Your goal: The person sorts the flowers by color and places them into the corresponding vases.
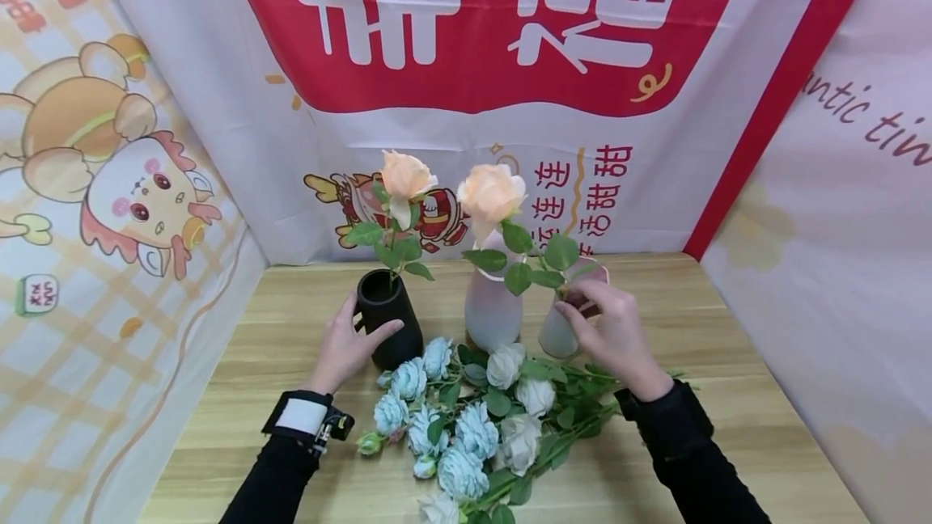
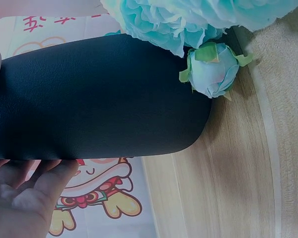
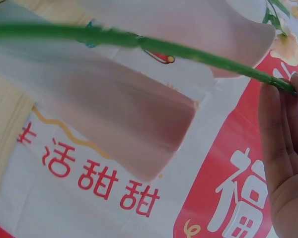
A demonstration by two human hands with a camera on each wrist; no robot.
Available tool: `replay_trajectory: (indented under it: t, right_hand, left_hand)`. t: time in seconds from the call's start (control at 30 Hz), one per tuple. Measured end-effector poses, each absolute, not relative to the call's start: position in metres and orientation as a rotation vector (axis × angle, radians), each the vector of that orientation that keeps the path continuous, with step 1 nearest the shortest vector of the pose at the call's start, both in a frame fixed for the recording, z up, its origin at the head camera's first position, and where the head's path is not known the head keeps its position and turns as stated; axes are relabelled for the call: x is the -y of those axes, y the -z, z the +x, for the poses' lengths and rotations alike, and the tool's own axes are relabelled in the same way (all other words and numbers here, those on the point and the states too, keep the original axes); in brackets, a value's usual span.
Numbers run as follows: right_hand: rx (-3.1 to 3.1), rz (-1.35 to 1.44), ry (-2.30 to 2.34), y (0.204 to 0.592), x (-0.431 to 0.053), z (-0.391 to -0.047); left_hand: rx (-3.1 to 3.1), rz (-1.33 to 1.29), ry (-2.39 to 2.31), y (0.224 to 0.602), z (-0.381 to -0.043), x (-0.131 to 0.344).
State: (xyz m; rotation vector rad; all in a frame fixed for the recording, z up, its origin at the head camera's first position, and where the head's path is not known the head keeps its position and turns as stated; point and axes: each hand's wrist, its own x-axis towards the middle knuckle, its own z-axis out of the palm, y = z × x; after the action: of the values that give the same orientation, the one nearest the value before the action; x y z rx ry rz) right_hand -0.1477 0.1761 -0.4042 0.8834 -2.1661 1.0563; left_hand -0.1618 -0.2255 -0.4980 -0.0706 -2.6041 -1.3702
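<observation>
- From where I stand, the left hand has fingers and thumb clamped round the black vase, a peach rose upright in it
- The right hand pinches the green stem of another peach rose, beside the short vase
- Blue flowers and white flowers lie on the table

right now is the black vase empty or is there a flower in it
Not empty: in the head view, a peach rose stands in the black vase, its stem going down past the rim.
</observation>
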Motion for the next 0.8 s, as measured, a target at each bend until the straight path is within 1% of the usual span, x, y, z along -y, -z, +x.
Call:
replay_trajectory:
  t: [0.2,0.47,0.67,0.8]
  right_hand:
    - [2.175,0.769,-1.230,0.393,-0.176,-0.139]
    - [2.155,0.661,-1.495,0.350,-0.159,-0.113]
    - [2.080,0.627,-1.733,0.345,-0.156,-0.120]
    - [2.025,0.611,-1.789,0.346,-0.154,-0.124]
  left_hand:
    - [2.605,-0.091,1.374,0.498,-0.163,0.221]
    - [2.585,-0.096,1.378,0.499,-0.162,0.219]
    - [2.594,-0.079,1.360,0.497,-0.160,0.222]
    - [2.615,-0.065,1.353,0.496,-0.160,0.223]
